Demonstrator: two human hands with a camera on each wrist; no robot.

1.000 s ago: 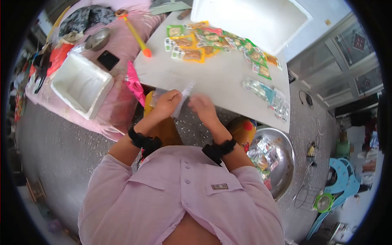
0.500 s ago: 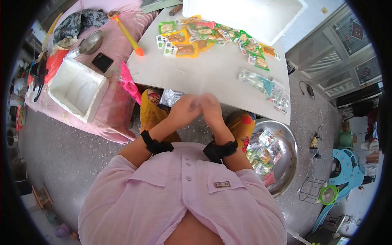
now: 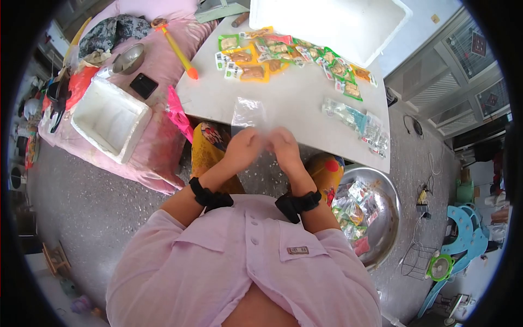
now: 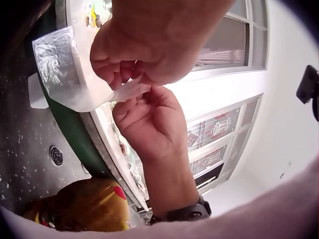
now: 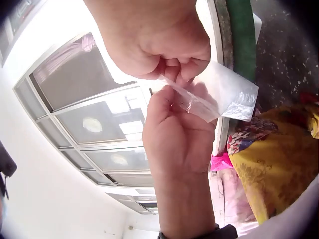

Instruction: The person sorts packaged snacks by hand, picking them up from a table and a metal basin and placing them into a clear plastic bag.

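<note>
A clear plastic bag [image 3: 248, 113] hangs over the table's near edge, its far part lying against the tabletop. The left hand [image 3: 243, 147] and right hand [image 3: 284, 148] are close together at its near end, with fingertips blurred in the head view. In the left wrist view, the left hand [image 4: 149, 42] and right hand [image 4: 152, 122] pinch the bag's [image 4: 57, 69] narrow, gathered end between them. From the right wrist view, the right hand [image 5: 154, 40] is above the left hand [image 5: 182, 139], and the bag [image 5: 238, 94] stretches out from their fingers, with something silvery at its far end.
Colourful food packets [image 3: 253, 72] lie on the table [image 3: 212, 98], clear packets [image 3: 343, 114] at its right. A white foam box [image 3: 327, 22] stands at the back, another [image 3: 109, 120] on the pink bed. A metal basin [image 3: 384, 218] with packets sits below right.
Since half a second ago the bag has swung from left of the hands to beyond them, over the table edge. The hands, apart one second ago, are now close together.
</note>
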